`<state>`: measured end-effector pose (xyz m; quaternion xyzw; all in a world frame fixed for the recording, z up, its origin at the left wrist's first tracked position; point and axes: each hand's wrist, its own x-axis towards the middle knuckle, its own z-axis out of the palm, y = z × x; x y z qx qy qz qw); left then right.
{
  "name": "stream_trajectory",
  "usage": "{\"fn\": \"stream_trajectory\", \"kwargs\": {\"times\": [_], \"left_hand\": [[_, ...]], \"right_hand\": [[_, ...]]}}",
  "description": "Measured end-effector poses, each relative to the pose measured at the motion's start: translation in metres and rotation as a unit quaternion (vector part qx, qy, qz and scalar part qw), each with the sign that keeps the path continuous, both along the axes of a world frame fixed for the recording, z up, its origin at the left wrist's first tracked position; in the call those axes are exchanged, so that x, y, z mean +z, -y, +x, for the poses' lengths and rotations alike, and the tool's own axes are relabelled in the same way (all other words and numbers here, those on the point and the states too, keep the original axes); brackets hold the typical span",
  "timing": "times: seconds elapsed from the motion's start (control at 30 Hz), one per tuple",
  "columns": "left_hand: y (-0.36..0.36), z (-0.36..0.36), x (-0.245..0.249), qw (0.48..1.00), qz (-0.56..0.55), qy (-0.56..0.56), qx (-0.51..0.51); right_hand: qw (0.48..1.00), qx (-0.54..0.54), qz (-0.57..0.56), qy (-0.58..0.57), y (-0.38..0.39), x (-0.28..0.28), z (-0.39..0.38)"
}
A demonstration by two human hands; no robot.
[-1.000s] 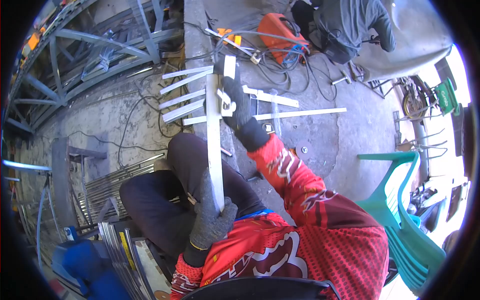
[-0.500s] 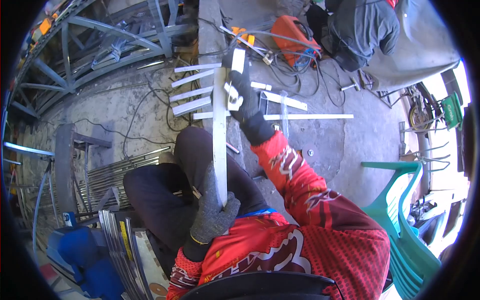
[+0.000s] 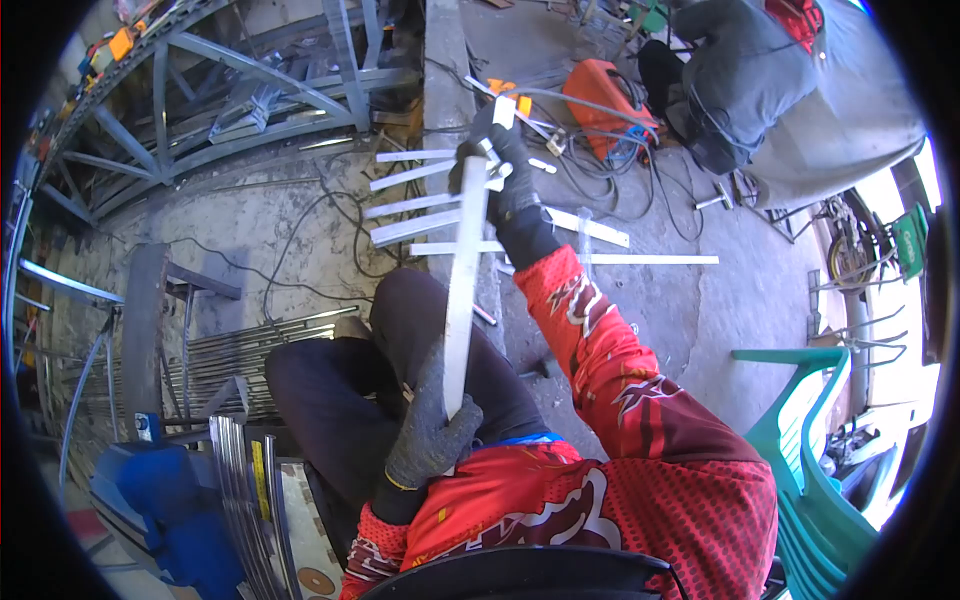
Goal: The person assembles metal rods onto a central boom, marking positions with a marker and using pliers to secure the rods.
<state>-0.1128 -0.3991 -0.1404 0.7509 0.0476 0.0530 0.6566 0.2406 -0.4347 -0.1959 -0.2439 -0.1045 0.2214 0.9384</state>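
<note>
My left hand, in a dark grey glove, is closed around the lower end of a long flat metal bar. The bar slants up over my knee. At its upper end is my right hand, gloved in dark cloth and closed around a small white piece; what exactly its fingers press on is partly hidden. Several short metal tubes lie side by side on the floor left of the bar's upper part. A long thin strip extends to the right beneath my right forearm.
An orange-red machine with cables sits ahead. A person in grey crouches at the upper right. A green plastic chair stands at right. Steel trusses are at upper left, metal rods and a blue object at lower left.
The view has shifted, so the floor objects appear slightly lower and further right. The bar now leans more to the right at its top, with both hands still at it.
</note>
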Motion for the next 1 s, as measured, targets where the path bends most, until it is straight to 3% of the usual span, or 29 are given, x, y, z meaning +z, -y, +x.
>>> {"fn": "stream_trajectory", "kwargs": {"times": [0.03, 0.1, 0.13, 0.2, 0.23, 0.27, 0.3, 0.37, 0.4, 0.47, 0.57, 0.6, 0.63, 0.7, 0.73, 0.77, 0.8, 0.9, 0.97, 1.0], "left_hand": [[0.001, 0.001, 0.011, 0.991, -0.121, -0.060, -0.018], [0.002, 0.000, 0.007, 0.981, -0.182, -0.071, 0.013], [-0.002, 0.000, 0.002, 0.982, -0.165, -0.087, 0.011], [-0.007, 0.002, -0.013, 0.983, -0.147, -0.107, 0.003], [-0.007, 0.001, -0.023, 0.992, -0.091, -0.092, 0.001], [-0.005, -0.001, -0.029, 0.997, -0.034, -0.076, -0.003], [-0.004, -0.002, -0.032, 0.996, -0.034, -0.079, -0.009], [-0.001, -0.004, -0.034, 1.000, 0.013, -0.016, -0.020], [-0.001, -0.004, -0.033, 1.000, 0.013, -0.016, -0.019], [-0.002, -0.002, -0.028, 0.988, 0.139, 0.069, -0.019], [-0.001, -0.002, -0.024, 0.998, 0.045, 0.039, -0.036], [-0.001, 0.000, -0.024, 0.998, 0.046, 0.042, -0.032], [-0.002, -0.001, -0.024, 0.998, 0.049, 0.033, -0.029], [-0.002, -0.003, -0.025, 0.998, 0.053, 0.019, -0.024], [-0.001, -0.007, -0.026, 0.999, 0.033, -0.001, -0.031], [-0.001, -0.008, -0.026, 0.999, 0.015, -0.017, -0.040], [0.000, -0.009, -0.026, 0.999, 0.020, -0.014, -0.043], [0.001, -0.005, -0.031, 0.994, -0.081, -0.071, -0.028], [-0.001, -0.005, -0.038, 0.993, -0.079, -0.081, -0.024], [-0.004, -0.003, -0.042, 0.993, -0.083, -0.082, -0.019]], "right_hand": [[0.999, 0.035, -0.004, 0.014, 0.010, 0.035, -0.014], [0.998, -0.003, 0.051, -0.032, 0.009, 0.056, -0.021], [0.997, -0.023, 0.061, 0.038, 0.011, 0.061, -0.033], [0.999, 0.002, 0.035, 0.011, 0.018, 0.047, -0.049], [1.000, -0.010, 0.015, -0.018, 0.019, 0.036, -0.058], [0.999, -0.037, -0.011, 0.025, 0.021, 0.016, -0.064], [0.985, -0.084, -0.134, 0.074, 0.020, 0.015, -0.071], [0.999, 0.002, -0.041, 0.031, 0.018, -0.039, -0.049], [0.999, 0.003, -0.041, 0.031, 0.018, -0.038, -0.049], [0.993, -0.023, -0.107, 0.041, 0.018, -0.035, -0.044], [0.994, -0.016, -0.108, 0.010, 0.021, -0.041, -0.062], [0.938, -0.158, -0.143, 0.274, 0.022, -0.046, -0.089], [0.965, -0.124, -0.196, 0.126, 0.029, -0.046, -0.099], [0.935, -0.177, -0.228, 0.204, 0.020, -0.051, -0.094], [0.988, -0.055, -0.127, 0.069, 0.019, -0.068, -0.070], [0.996, 0.067, -0.016, -0.065, 0.019, -0.079, -0.043], [0.993, -0.010, -0.105, 0.061, 0.015, -0.069, -0.037], [0.999, 0.030, -0.016, -0.011, 0.009, -0.052, -0.042], [0.961, -0.202, -0.188, 0.004, 0.002, -0.037, -0.085], [0.988, -0.109, -0.095, -0.050, 0.005, -0.052, -0.093]]}}
